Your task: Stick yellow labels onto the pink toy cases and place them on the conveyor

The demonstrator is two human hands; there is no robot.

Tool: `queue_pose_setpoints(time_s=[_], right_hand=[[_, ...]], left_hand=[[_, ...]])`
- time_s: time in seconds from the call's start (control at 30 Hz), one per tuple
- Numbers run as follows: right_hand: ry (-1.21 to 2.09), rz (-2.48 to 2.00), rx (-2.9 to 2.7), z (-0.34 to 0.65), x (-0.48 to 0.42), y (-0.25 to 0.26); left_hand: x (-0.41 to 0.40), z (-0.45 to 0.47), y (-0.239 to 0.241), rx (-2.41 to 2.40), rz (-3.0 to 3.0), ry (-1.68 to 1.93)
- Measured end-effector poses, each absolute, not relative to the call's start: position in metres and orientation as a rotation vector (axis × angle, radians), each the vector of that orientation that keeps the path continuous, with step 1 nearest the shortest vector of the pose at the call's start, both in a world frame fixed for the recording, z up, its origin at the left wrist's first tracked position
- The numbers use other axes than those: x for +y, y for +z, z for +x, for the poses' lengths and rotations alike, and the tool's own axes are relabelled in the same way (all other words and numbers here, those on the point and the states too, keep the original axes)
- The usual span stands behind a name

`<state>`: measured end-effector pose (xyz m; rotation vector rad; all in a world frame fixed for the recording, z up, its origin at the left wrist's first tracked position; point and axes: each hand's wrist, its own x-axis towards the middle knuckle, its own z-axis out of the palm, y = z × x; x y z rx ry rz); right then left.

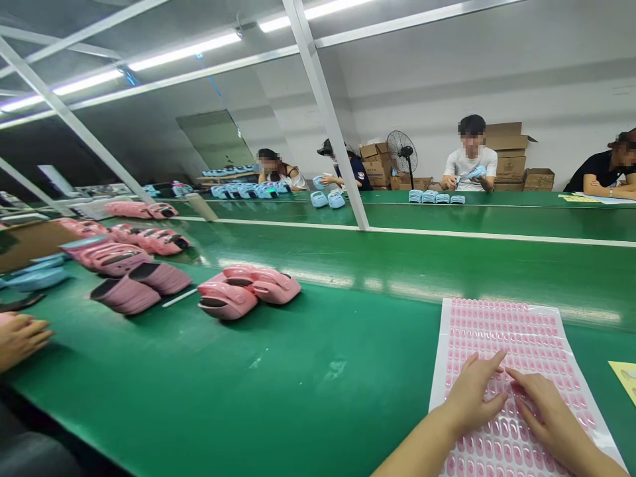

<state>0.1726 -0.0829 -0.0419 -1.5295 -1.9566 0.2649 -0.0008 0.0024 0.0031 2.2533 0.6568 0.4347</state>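
A white sheet point(437, 377) with rows of pink, glossy oval stickers lies on the green table at the lower right. Over the middle of this sheet is my left hand point(477, 391), its index finger stretched out and its thumb apart. My right hand point(544, 404) comes in from the right, index finger and thumb apart, its fingertip close to the left hand's fingers. Both hands seem to rest on or just above the stickers. Between the fingers I can make out nothing held.
Pink shoe-like pieces point(228, 298) stand left of centre, beside stacked mauve pieces point(126, 291) and a white stick point(179, 297). A co-worker's hand point(22, 341) is at the left edge. A yellow sheet point(623, 377) lies right. Several people work across the green table point(298, 397).
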Motion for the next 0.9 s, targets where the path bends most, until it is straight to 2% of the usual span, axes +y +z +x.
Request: queue_pose_setpoints(time_s=[0.3, 0.57, 0.9], right_hand=[[0.179, -1.496, -1.974, 0.1750, -0.0825, -0.0477], [0.291, -1.546, -1.976, 0.1755, -0.0831, -0.0455], [0.263, -1.546, -1.995, 0.1734, -0.0834, -0.0398]], left_hand=[[0.0006, -0.0011, 0.0106, 0.658, 2.291, 0.403], [0.0003, -0.0004, 0.0094, 0.668, 2.258, 0.436], [-0.0004, 0.0022, 0.0111, 0.739, 2.282, 0.431]])
